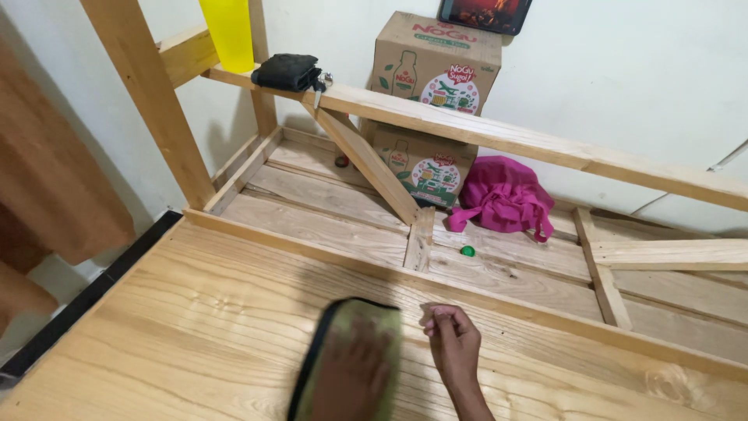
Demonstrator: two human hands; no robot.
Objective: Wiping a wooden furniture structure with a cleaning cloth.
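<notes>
My left hand (352, 373) lies blurred on top of a green cloth with a dark edge (383, 321), pressing it onto the light wooden tabletop (195, 327) near the front edge. My right hand (452, 343) rests on the wood just right of the cloth. Its fingertips are bunched together and nothing shows between them.
Beyond the tabletop lies a lower plank floor (312, 199) inside a wooden frame with a slanted beam (499, 134). On the beam sit a yellow cup (228, 31) and a black pouch (287, 72). Two cardboard boxes (433, 66), a pink bag (504, 196) and a small green cap (467, 251) sit behind.
</notes>
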